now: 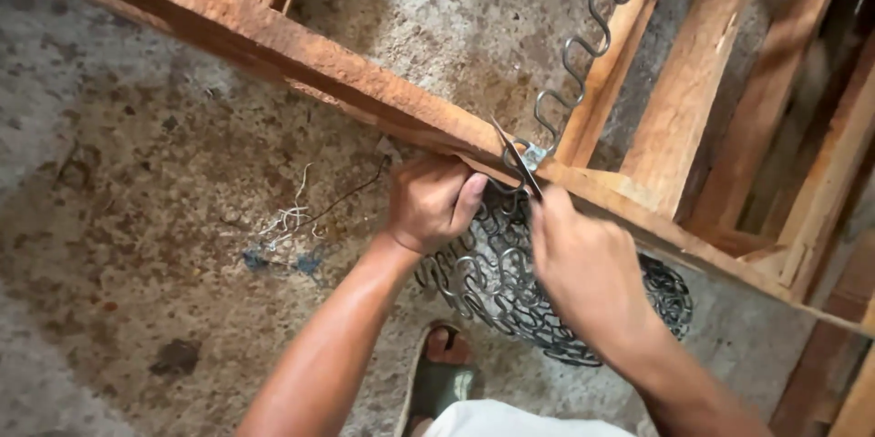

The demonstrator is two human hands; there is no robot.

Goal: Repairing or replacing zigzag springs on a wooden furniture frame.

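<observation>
A grey zigzag steel spring (583,45) runs up and right from the long rough wooden frame rail (301,54), its lower end at the rail. The left hand (428,202) grips the rail's edge; the right hand (583,264) clenches a thin dark metal tool (516,159) pointing up-left at the spring's end

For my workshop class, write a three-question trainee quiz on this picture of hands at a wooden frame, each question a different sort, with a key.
1. True or false: the left hand rests on the wooden rail.
2. Multiple choice: the right hand has its grip on a) a paintbrush b) a thin metal tool c) a saw.
3. Fill in: under the rail, on the concrete floor, lies a coiled bundle of zigzag ____.

Key
1. True.
2. b; its tip meets the end of the zigzag spring at the rail.
3. Springs.
</observation>
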